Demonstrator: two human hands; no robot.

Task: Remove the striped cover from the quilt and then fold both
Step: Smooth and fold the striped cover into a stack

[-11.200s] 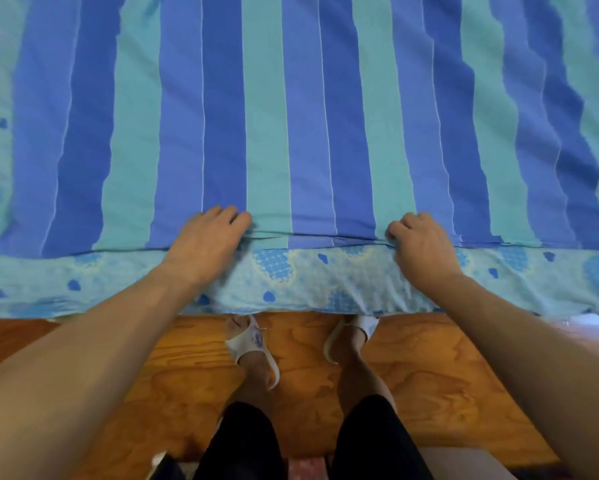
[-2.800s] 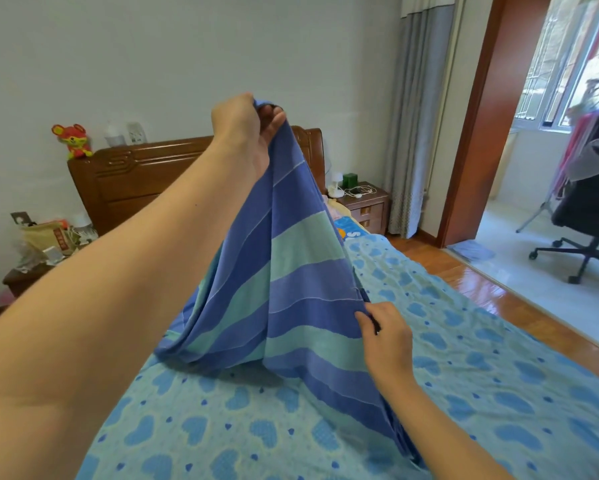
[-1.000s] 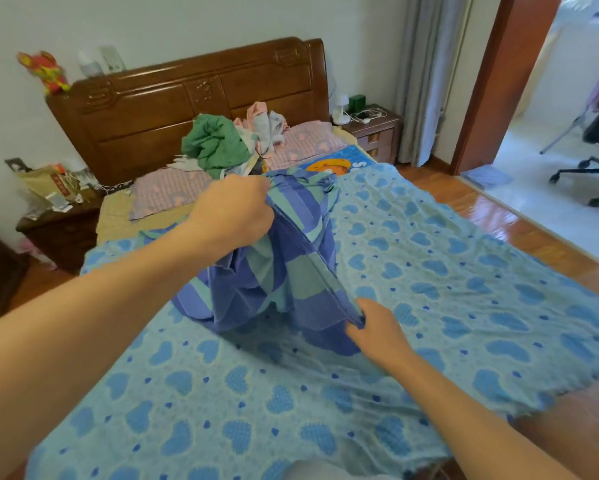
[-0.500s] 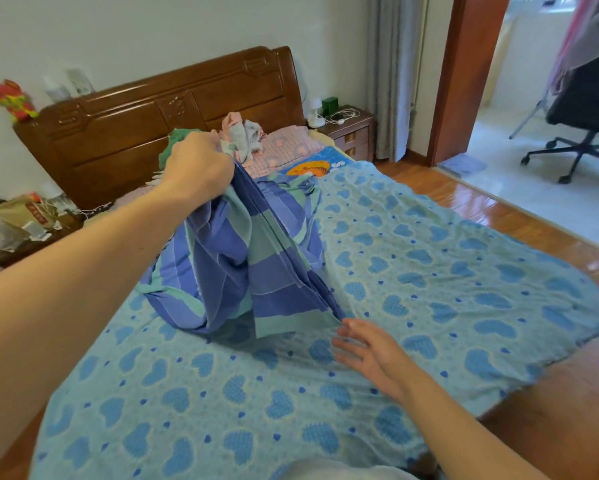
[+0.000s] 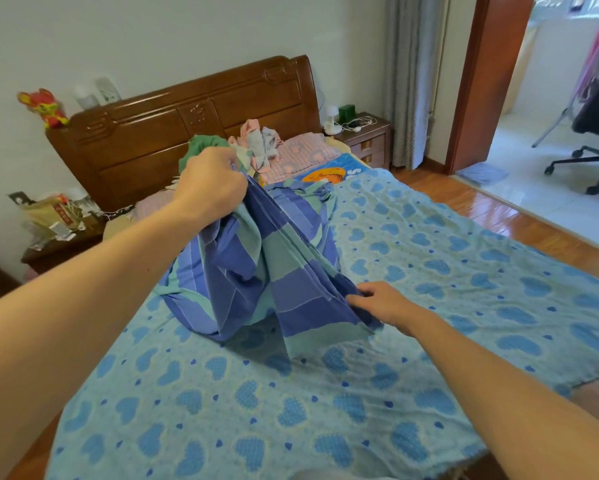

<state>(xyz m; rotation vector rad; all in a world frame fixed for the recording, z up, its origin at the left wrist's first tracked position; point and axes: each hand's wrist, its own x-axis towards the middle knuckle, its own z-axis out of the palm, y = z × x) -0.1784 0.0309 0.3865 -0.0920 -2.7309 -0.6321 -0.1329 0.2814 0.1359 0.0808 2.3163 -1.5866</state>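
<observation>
Striped cover bunched in two hands above the quilt, with a tangle the likeliest trouble.

The striped cover (image 5: pixel 256 265) hangs in a crumpled heap at the centre of the frame, its top gathered in the closed grip of the left hand (image 5: pixel 210 183) and its lower edge pinched by the right hand (image 5: pixel 383 301), while its folds sag onto the heart-patterned quilt (image 5: pixel 429 271) spread flat over the bed. Held in a wad like this, no corners or straight edges show, so any fold started now would likely come out crooked. The trailing cloth may also drag and rumple the quilt beneath. Toward the upper middle, the far end lies close to a pile of clothes (image 5: pixel 253 143) by the headboard (image 5: pixel 187 133) and could snag them.
</observation>
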